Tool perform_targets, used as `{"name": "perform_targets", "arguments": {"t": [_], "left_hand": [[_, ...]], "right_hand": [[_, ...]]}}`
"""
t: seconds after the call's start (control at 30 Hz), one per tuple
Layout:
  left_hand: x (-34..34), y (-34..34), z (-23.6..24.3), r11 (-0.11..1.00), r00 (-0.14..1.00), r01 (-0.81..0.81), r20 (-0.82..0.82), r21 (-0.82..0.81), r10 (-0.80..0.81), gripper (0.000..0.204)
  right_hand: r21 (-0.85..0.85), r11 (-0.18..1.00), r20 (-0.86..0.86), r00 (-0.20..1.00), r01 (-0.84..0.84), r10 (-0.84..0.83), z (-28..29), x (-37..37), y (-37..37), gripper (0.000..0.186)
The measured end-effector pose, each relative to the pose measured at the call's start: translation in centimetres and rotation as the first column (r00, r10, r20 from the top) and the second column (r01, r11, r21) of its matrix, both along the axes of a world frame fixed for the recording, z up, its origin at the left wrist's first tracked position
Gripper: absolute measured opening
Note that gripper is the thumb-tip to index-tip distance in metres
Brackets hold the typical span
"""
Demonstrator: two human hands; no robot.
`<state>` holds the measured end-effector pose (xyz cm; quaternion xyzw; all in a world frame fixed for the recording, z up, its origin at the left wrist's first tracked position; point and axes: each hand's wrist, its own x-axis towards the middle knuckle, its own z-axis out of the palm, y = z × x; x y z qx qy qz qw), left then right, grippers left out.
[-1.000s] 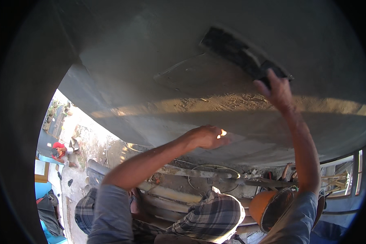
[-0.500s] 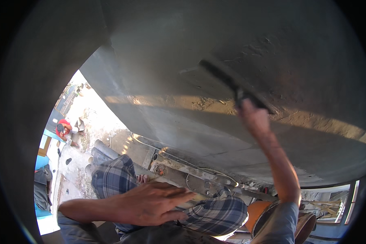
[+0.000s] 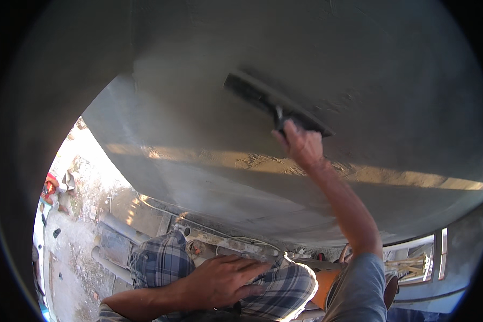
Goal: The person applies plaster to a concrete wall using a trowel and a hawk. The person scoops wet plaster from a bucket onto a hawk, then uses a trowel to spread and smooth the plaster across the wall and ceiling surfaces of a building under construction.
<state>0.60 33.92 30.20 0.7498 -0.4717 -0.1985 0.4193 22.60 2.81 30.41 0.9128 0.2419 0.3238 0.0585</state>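
My right hand (image 3: 304,146) is closed round the handle of a long, dark plastering trowel (image 3: 252,94). The trowel's blade lies along the grey plastered wall (image 3: 182,102), tilted from upper left to lower right, and its edge is a little blurred. Rough ridges of plaster mark the wall near the blade and in the sunlit strip below it. My left hand (image 3: 224,280) is empty, its fingers stretched out and fairly flat, over my lap by the plaid-covered knees (image 3: 163,263).
Pipes (image 3: 124,228) and a pale beam (image 3: 228,242) run beneath me along the wall's foot. Far below on the left, a person in red (image 3: 51,187) crouches on rubble-strewn ground (image 3: 83,252). An orange, round-edged object (image 3: 327,284) is beside my right arm.
The trowel and my right hand have moved left and slightly upward across the wall. My view has shifted, so the crouching person appears farther left and lower. My left hand stays stretched out.
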Motion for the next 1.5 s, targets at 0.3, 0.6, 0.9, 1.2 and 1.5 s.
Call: {"name": "perform_targets", "arguments": {"t": [0.3,0.6,0.9,1.2,1.5], "left_hand": [[0.3,-0.4,0.6,0.999,0.999,0.040,0.008,-0.023,-0.040,0.053],[0.2,-2.2,1.6,0.999,0.998,-0.048,0.046,-0.014,0.048,0.051],[0.3,-2.3,0.7,0.994,0.999,-0.040,0.032,0.104,0.037,0.055],[0.6,-4.2,-0.2,0.985,0.995,-0.084,0.065,0.149,0.075,0.056],[0.9,-4.3,0.6,0.987,0.994,-0.105,-0.023,0.122,0.108,0.053]], "right_hand": [[0.412,0.899,0.041,0.983,0.148,-0.181,21.2,-3.7,-8.8,0.040],[0.170,0.927,0.468,0.801,0.334,-0.374,32.3,-7.7,-17.1,0.049],[-0.145,0.875,0.397,0.837,0.463,-0.377,4.7,-10.6,-12.8,0.025],[0.012,0.998,-0.266,0.962,0.069,-0.063,-17.9,-5.2,-8.2,0.021],[0.113,0.981,-0.065,0.986,0.160,-0.153,4.1,-10.3,-18.2,0.028]]}}
